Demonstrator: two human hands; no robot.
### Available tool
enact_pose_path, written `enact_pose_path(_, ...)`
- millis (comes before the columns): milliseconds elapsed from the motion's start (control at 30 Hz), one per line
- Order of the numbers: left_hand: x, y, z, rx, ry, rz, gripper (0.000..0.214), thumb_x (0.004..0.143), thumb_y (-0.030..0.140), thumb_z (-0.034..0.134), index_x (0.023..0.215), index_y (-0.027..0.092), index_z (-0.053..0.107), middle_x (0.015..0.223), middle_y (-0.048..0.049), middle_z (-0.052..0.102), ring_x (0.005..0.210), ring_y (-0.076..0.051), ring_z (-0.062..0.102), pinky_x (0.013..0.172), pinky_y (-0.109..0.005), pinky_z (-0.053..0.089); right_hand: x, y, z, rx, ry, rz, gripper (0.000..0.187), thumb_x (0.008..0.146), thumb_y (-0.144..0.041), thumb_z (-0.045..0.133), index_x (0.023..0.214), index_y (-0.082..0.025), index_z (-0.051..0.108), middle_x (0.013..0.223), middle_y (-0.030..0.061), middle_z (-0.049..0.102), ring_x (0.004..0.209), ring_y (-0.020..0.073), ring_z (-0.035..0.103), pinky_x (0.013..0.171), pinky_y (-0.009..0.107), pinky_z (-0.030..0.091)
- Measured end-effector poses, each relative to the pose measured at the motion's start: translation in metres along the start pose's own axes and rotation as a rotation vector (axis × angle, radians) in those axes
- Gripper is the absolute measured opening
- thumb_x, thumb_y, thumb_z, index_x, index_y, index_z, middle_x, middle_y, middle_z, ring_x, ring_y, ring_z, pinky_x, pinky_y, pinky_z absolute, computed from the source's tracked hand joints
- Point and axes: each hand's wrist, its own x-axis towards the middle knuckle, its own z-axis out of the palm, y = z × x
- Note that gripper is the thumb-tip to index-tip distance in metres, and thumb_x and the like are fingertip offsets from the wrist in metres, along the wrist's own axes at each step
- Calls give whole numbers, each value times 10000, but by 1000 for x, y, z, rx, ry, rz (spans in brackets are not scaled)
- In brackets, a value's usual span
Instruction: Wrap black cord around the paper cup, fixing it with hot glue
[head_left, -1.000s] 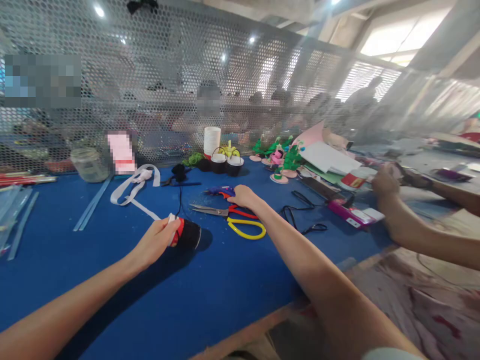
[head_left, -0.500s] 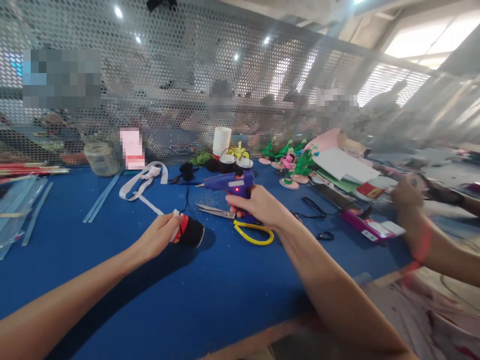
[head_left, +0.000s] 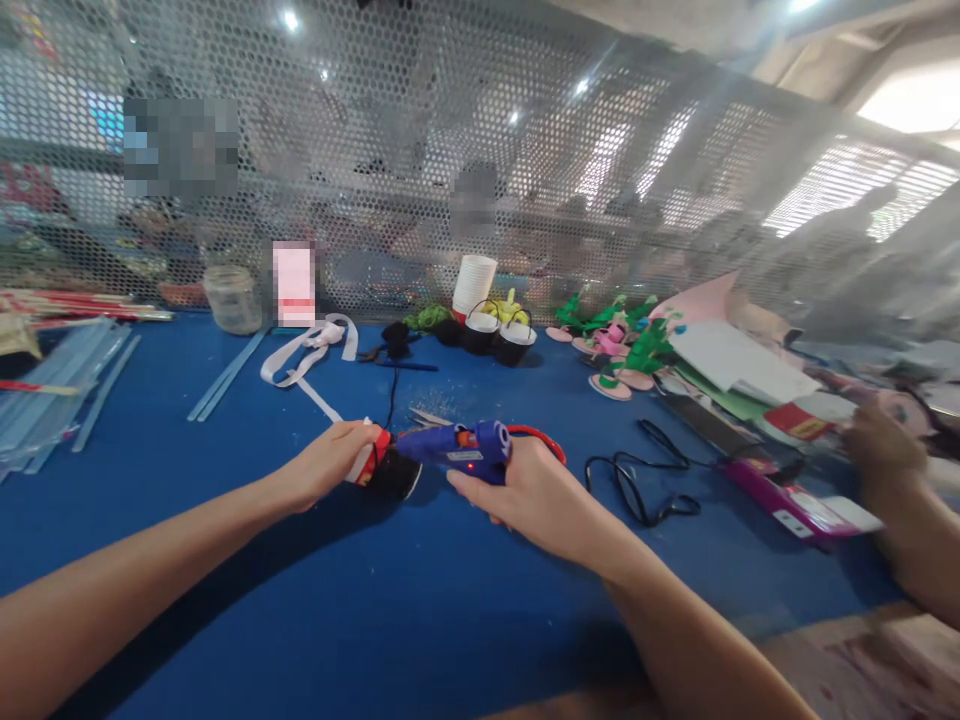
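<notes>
My left hand (head_left: 326, 462) is closed around a small black cup with a red and white band (head_left: 386, 470), lying on its side on the blue table (head_left: 315, 600). A white ribbon (head_left: 307, 355) trails from it toward the back. My right hand (head_left: 532, 495) grips a blue glue gun (head_left: 459, 447), its nozzle pointing left and touching the cup. Scissors with red and yellow handles (head_left: 541, 437) lie just behind the gun, mostly hidden by it.
A perforated metal screen (head_left: 480, 150) closes off the back of the table. Before it stand a jar (head_left: 232, 298), stacked white cups (head_left: 474, 285), small black pots (head_left: 499, 338) and green foam figures (head_left: 622, 350). Another person's hand (head_left: 881, 450) works at the right beside papers and a black cord (head_left: 645, 480).
My right hand picked the glue gun up from the table, brought it down and left, and set its nozzle against the cup. My left hand kept hold of the cup.
</notes>
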Motion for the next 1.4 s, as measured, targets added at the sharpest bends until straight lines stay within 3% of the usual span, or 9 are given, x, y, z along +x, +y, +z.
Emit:
enact_pose_path(433,0,0,2,42,10,-7,258,693,369,421,594,162,539,524,28,503,505,-116,466,486,-209,333,-3,1,5,-182,67,-93,159,678,-260,483,571,-142,488,474,-38,433,412,60,333,393,180,301)
enact_pose_path(900,-1,-1,1,69,23,18,274,687,380,417,580,157,536,502,28,489,505,-122,460,490,-219,328,-4,0,5,-170,49,-96,128,686,-240,470,631,-141,529,531,-10,495,458,81,391,439,195,339)
enact_pose_path(1400,0,-3,1,60,1,44,286,712,379,405,593,146,521,497,29,471,465,-107,422,470,-215,315,-3,0,3,-137,43,-62,138,674,-245,469,572,-152,469,460,-34,423,401,65,356,370,177,296)
